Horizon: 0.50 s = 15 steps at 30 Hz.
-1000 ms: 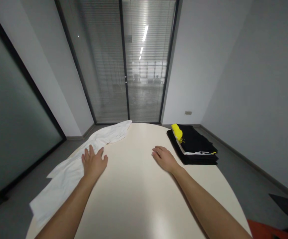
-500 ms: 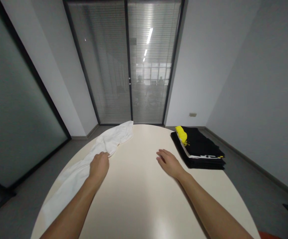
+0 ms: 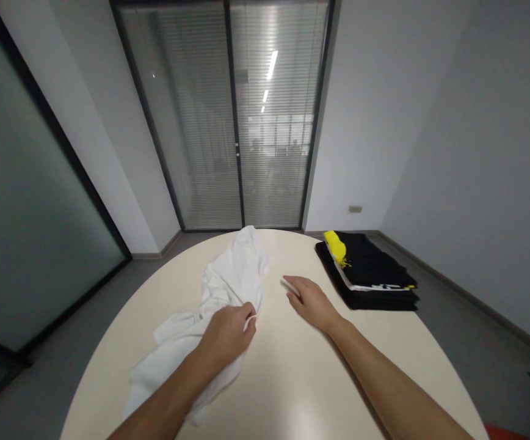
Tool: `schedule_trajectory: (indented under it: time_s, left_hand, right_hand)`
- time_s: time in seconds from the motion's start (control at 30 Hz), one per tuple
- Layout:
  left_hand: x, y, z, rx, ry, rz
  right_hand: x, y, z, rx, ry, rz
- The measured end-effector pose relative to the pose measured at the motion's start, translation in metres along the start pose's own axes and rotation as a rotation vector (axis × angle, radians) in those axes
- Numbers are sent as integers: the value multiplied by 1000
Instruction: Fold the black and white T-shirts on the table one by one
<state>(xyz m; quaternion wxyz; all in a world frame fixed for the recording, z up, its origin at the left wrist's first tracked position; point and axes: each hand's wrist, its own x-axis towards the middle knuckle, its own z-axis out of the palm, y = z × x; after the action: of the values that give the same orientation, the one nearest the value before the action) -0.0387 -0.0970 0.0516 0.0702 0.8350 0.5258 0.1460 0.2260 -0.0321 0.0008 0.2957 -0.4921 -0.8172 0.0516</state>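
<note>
A crumpled white cloth garment (image 3: 235, 275) lies across the left and middle of the table, full of folds; its exact kind does not show. My left hand (image 3: 231, 330) is closed on its right-hand edge, pinching the fabric between thumb and fingers. Part of the garment is hidden beneath my left forearm. To the right of the garment, my right hand (image 3: 311, 302) hovers at or just over the tabletop, fingers stretched out and thumb apart, holding nothing. A small gap separates it from the white fabric.
The round cream table (image 3: 287, 379) bears a stack of folded black clothes (image 3: 375, 269) at the right, the top one with a yellow print. Beyond the table's far edge stand glass doors with blinds (image 3: 274, 171). A wall socket plate (image 3: 355, 209) sits low behind.
My left hand has moved right and nearer, dragging the white garment from the table's left edge toward the middle and bunching it. My right hand has barely moved.
</note>
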Motion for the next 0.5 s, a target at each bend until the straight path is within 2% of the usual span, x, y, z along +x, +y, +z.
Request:
schedule_trajectory:
  time_s: [0.17, 0.23, 0.33, 0.4, 0.5]
  left_hand:
    - [-4, 13, -4, -104, -42, 103]
    - [-6, 15, -3, -125, 2, 147]
    - [-9, 15, 5, -112, 66, 293]
    - [-10, 12, 12, -70, 17, 359]
    - [-10, 9, 21, -3, -41, 340]
  right_hand:
    - [0, -6, -2, -3, 21, -10]
    - [0, -6, -3, -15, 22, -9]
    - [0, -4, -2, -31, 6, -8]
    - [0, -3, -2, -31, -4, -5]
    - [2, -4, -3, -19, -10, -19]
